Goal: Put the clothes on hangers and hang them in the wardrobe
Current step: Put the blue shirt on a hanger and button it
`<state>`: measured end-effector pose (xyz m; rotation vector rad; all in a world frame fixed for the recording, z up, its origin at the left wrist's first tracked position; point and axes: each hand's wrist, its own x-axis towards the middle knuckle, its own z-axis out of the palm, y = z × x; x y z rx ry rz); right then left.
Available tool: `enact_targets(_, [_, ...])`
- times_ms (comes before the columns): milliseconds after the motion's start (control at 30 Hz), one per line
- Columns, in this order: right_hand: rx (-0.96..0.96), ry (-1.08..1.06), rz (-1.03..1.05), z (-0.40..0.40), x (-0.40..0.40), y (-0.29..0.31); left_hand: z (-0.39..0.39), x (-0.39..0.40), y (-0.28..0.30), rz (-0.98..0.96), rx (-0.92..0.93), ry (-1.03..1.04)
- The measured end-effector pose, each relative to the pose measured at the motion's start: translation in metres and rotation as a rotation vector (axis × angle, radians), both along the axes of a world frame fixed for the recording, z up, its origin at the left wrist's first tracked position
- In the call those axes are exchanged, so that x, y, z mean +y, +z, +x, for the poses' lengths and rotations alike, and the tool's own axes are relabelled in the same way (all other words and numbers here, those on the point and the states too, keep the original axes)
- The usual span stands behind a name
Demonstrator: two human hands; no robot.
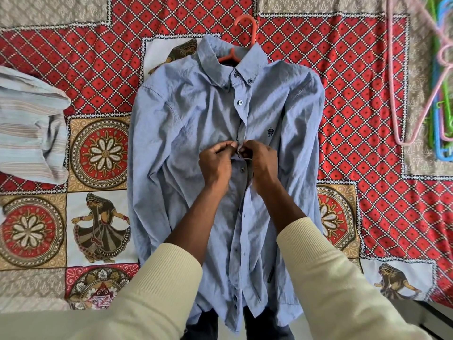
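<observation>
A blue long-sleeved shirt (pixel 196 123) lies face up on the bed, collar at the far end. An orange hanger (pixel 246 27) sits inside its neck, with the hook sticking out beyond the collar. Both hands meet at the button placket at mid-chest. My left hand (pixel 215 160) pinches the left edge of the placket. My right hand (pixel 259 160) pinches the right edge, fingertips touching those of the left. The upper buttons look fastened; below the hands the front hangs apart, with several dark buttons showing.
A patterned red, beige and white bedspread (pixel 355 94) covers the bed. A folded striped shirt (pixel 31 123) lies at the left. Several spare hangers, pink (pixel 397 94), green and blue (pixel 441 119), lie at the far right. The bed's near edge runs along the bottom.
</observation>
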<state>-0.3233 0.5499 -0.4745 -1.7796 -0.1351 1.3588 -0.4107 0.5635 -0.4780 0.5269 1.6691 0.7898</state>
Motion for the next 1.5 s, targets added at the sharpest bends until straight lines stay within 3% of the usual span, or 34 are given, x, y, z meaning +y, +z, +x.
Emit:
enact_targets(167, [-0.112, 0.093, 0.038, -0.003, -0.002, -0.004, -0.005, 0.005, 0.000, -0.018, -0.031, -0.087])
enact_targets(367, [-0.418, 0.294, 0.070, -0.010, -0.005, -0.007, -0.008, 0.011, 0.008, -0.038, -0.113, -0.146])
enact_targets(667, [-0.667, 0.474, 0.115, -0.003, -0.005, -0.006, -0.010, 0.011, -0.008, -0.052, -0.042, -0.192])
enact_targets(767, [-0.548, 0.460, 0.082, 0.002, -0.004, -0.011, -0.014, 0.007, -0.013, -0.028, 0.043, -0.269])
enact_targets(900, [0.100, 0.280, 0.124, 0.018, 0.004, -0.006, -0.016, 0.012, -0.010, -0.001, 0.043, -0.310])
enact_targets(933, [0.138, 0.260, 0.113, 0.019, 0.006, -0.006, -0.016, 0.013, -0.010, 0.000, 0.039, -0.328])
enact_targets(1000, [0.001, 0.239, 0.096, 0.015, 0.007, -0.009, -0.019, 0.013, -0.010, 0.051, 0.087, -0.373])
enact_targets(1067, [-0.317, 0.276, 0.075, 0.010, 0.001, -0.012, -0.024, 0.006, -0.008, 0.156, 0.181, -0.394])
enact_targets(1133, [-0.615, 0.291, 0.113, 0.007, -0.012, -0.006, -0.028, -0.008, 0.000, 0.290, 0.312, -0.321])
enact_targets(1200, [-0.783, 0.346, 0.178, 0.005, -0.030, -0.002, -0.030, -0.024, 0.007, 0.369, 0.398, -0.226])
enact_targets(1267, [-0.833, 0.411, 0.177, 0.002, -0.049, -0.005, -0.030, -0.039, 0.007, 0.309, 0.325, -0.242])
enact_targets(1367, [-0.751, 0.370, 0.082, -0.002, -0.070, -0.006, -0.025, -0.059, -0.004, 0.163, 0.190, -0.373])
enact_targets(1500, [-0.631, 0.276, -0.031, -0.001, -0.074, 0.002, -0.016, -0.065, -0.008, 0.114, 0.228, -0.450])
